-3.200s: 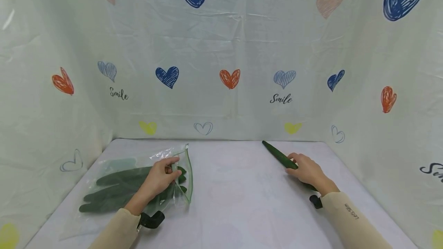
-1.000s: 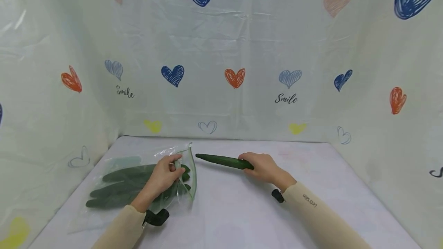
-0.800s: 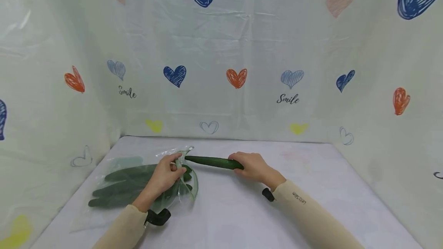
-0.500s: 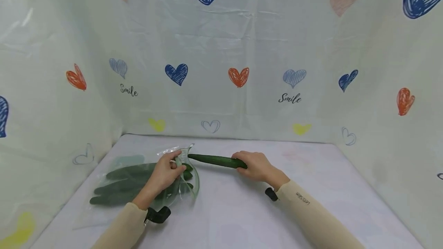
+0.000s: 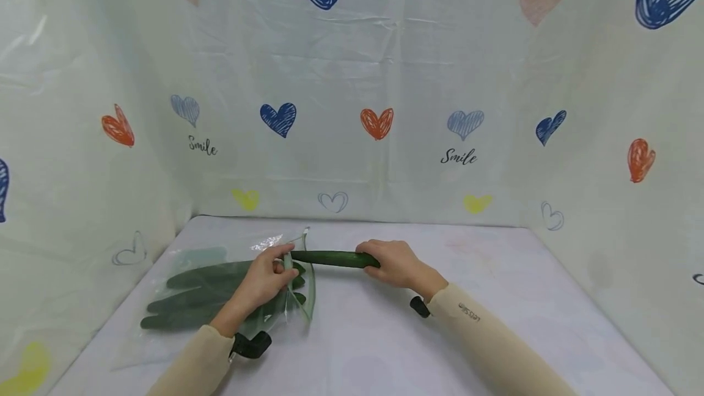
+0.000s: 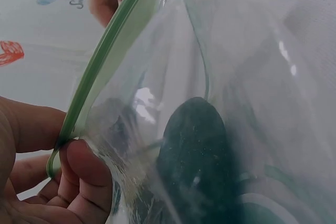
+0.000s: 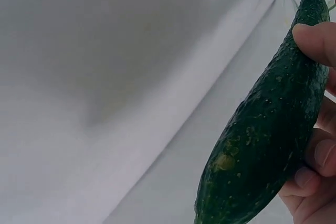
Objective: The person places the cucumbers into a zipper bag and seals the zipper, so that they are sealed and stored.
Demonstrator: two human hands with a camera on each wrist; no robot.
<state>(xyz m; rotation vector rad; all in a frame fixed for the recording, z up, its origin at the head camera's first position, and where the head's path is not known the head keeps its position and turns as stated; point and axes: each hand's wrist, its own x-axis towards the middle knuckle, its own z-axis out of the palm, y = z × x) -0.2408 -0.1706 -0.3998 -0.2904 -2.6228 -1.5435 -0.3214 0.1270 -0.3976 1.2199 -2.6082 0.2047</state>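
A clear zip bag (image 5: 129, 347) with a green seal strip lies on the left of the table, its mouth facing right. Several cucumbers (image 5: 203, 277) rest inside it side by side. My left hand (image 5: 264, 280) pinches the bag's rim between thumb and fingers; in the left wrist view the green zip edge (image 6: 100, 61) runs up from that pinch. My right hand (image 5: 398, 264) grips another cucumber (image 5: 335, 258) near its right end. This cucumber lies level, and its narrow tip is at the bag's mouth behind the left fingertips. How far in it reaches I cannot tell.
A white cloth covers the table (image 5: 440, 347). Behind and at both sides hangs a pale curtain (image 5: 407, 66) printed with hearts and "Smile". Black wrist cameras (image 5: 251, 345) sit below both wrists.
My right hand has picked the cucumber up from the table's right side and carried it left, turning it level, up to the bag mouth. My left hand keeps its pinch on the rim.
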